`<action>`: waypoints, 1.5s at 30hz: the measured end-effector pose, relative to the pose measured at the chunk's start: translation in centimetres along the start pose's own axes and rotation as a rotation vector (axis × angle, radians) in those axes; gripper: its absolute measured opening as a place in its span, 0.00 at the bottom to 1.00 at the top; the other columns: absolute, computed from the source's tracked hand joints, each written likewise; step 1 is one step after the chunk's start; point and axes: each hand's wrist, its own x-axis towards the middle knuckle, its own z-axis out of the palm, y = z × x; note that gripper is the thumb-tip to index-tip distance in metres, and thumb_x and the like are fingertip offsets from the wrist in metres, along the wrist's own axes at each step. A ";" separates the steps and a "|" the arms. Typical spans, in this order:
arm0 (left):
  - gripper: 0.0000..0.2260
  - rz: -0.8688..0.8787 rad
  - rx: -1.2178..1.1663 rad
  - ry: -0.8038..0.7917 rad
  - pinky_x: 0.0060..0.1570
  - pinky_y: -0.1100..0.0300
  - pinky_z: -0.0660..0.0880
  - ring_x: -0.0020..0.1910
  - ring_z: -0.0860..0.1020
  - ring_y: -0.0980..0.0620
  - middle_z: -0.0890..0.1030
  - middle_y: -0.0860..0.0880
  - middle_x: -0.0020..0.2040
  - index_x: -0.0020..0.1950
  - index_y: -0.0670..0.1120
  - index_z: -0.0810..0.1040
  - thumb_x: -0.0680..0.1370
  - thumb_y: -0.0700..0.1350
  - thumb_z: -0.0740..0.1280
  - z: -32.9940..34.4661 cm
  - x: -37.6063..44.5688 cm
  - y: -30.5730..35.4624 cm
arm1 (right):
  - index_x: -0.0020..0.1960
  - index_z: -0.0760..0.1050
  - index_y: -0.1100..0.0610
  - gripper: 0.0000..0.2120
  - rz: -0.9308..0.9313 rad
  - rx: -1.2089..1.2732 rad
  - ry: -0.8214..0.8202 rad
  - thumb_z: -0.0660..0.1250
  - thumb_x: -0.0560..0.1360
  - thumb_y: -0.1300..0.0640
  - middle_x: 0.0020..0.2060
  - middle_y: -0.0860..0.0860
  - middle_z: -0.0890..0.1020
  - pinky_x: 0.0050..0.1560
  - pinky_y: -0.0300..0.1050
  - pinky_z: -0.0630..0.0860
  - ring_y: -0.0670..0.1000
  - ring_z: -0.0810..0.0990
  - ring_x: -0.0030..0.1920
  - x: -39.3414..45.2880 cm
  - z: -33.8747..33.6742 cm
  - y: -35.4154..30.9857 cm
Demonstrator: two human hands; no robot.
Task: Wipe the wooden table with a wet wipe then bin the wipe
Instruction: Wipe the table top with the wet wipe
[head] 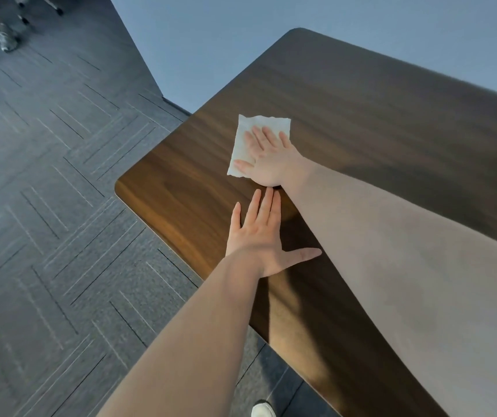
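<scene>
A white wet wipe (248, 129) lies spread flat on the dark wooden table (376, 121), near its left end. My right hand (271, 158) presses flat on the wipe, fingers apart, covering its lower right part. My left hand (260, 236) rests flat on the bare tabletop just in front of the right hand, fingers stretched out, thumb pointing right, with nothing in it. No bin is in view.
The table's rounded corner (121, 188) and left edge border grey carpet tiles (45, 176). A blue-grey wall (211, 40) runs behind the table. Chair castors (8, 40) show at top left. A white shoe (262, 410) is under the near edge.
</scene>
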 end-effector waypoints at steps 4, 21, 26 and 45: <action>0.48 0.042 -0.036 0.059 0.74 0.46 0.38 0.76 0.36 0.52 0.37 0.51 0.78 0.76 0.48 0.35 0.69 0.74 0.53 0.5 -1.1 -0.5 | 0.77 0.37 0.55 0.34 0.030 0.020 -0.024 0.41 0.79 0.37 0.78 0.51 0.39 0.75 0.55 0.37 0.52 0.37 0.77 -2.4 0.5 -0.2; 0.51 0.343 0.163 -0.001 0.75 0.49 0.43 0.77 0.38 0.49 0.38 0.45 0.78 0.77 0.43 0.38 0.68 0.76 0.51 2.7 -6.8 8.7 | 0.77 0.36 0.53 0.34 0.506 0.187 -0.004 0.40 0.78 0.36 0.77 0.48 0.39 0.75 0.51 0.36 0.49 0.35 0.76 -27.2 5.3 10.0; 0.50 0.520 0.241 -0.019 0.75 0.49 0.43 0.77 0.38 0.50 0.38 0.46 0.78 0.77 0.42 0.39 0.69 0.75 0.51 4.7 -8.0 16.0 | 0.77 0.34 0.52 0.35 0.759 0.242 0.003 0.40 0.78 0.35 0.77 0.47 0.36 0.75 0.50 0.36 0.47 0.34 0.76 -38.6 7.6 15.3; 0.50 0.772 0.536 -0.187 0.73 0.49 0.36 0.74 0.31 0.51 0.30 0.48 0.76 0.74 0.43 0.30 0.65 0.77 0.39 10.4 -10.5 31.4 | 0.77 0.35 0.54 0.34 1.435 0.419 0.075 0.41 0.79 0.36 0.78 0.50 0.39 0.75 0.51 0.37 0.50 0.37 0.77 -65.9 13.9 24.4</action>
